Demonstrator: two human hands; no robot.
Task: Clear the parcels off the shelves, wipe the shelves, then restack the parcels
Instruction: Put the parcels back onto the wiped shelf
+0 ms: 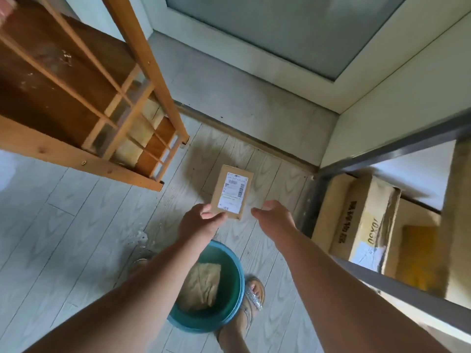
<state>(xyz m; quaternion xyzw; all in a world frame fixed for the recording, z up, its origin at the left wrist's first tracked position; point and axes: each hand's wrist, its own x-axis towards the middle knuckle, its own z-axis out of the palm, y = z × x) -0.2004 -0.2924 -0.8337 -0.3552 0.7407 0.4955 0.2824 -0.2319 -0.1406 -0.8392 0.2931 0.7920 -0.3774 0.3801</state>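
Above the floor | left hand (pixel 201 220) fingers pinch small parcel (pixel 232 191) | right hand (pixel 271 215) fingers loose, holding nothing

Small parcel (pixel 232 192): plain kraft-brown card; white label with black barcode stripes, black print and 1 thin green band.
Floor (pixel 76 225) under the parcel: pale grey-white planks, wood-grain swirl pattern, dark seams.
Basin (pixel 229 309), nearer the camera than the parcel: teal, holding a tan-beige cloth (pixel 204 284).
Sandal (pixel 253 299), right of the basin: silver, glittering strap.
Wooden shelf (pixel 89 105), left of the parcel: orange-honey frame, dark brown boards with pale dusty smears.
Large carton (pixel 367 225), right of the parcel: yellow-brown card, black lettering, white label.
Metal rack frame (pixel 382 149) around the carton: dark grey.
Door panel (pixel 280 29), beyond the parcel: frosted grey-green, off-white frame.
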